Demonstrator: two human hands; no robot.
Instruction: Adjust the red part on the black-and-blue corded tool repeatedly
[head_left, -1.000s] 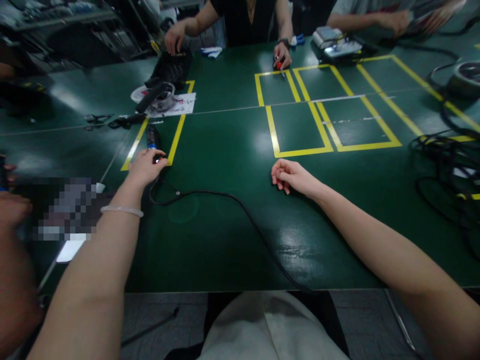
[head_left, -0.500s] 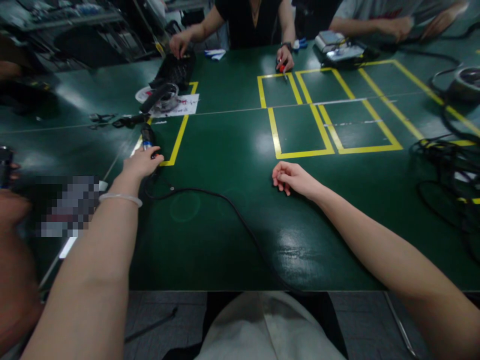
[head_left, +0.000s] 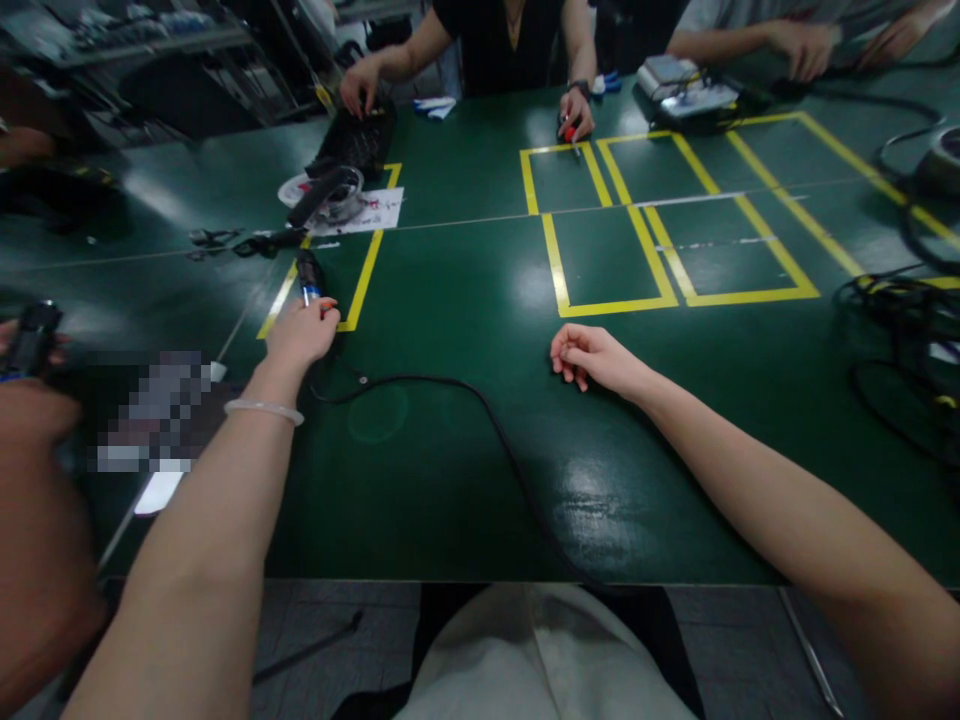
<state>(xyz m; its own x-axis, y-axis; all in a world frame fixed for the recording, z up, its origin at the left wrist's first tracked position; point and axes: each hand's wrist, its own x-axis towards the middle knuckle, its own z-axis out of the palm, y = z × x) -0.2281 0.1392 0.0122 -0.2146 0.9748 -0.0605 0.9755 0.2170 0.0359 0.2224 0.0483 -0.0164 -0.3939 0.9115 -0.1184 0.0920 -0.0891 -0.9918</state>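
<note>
A head-worn camera looks down across a dark green desk (head_left: 465, 470) marked with yellow tape rectangles (head_left: 607, 255). The person's two bare arms reach forward from the bottom corners.

The left hand (head_left: 300, 333), with a pale bracelet (head_left: 264, 408) on its wrist, rests over the near end of a dark handheld tool (head_left: 307, 275) that lies on the desk inside a yellow-taped box at the left. The tool has a blue band near the hand. The fingers curl down over its end, touching it; whether they fully grip it cannot be told from here. A black cable (head_left: 465, 400) runs from under that hand across the desk, curving toward the near edge at the centre.

The right hand (head_left: 589, 355) lies on bare desk near the middle, well apart from the tool, just below the yellow rectangles. Its fingers are curled into a loose fist and hold nothing.

Beyond the tool, farther up the left side, a white sheet (head_left: 371, 210) carries a clear round container (head_left: 337, 195) with a black handle across it. On the far side another person in a dark top has one hand on a black tray (head_left: 356, 135) and the other hand (head_left: 576, 110) holding a small red-tipped tool. A tangle of black cables (head_left: 900, 330) lies at the right edge. At the far left another person's hand (head_left: 30, 340) holds a dark object.
</note>
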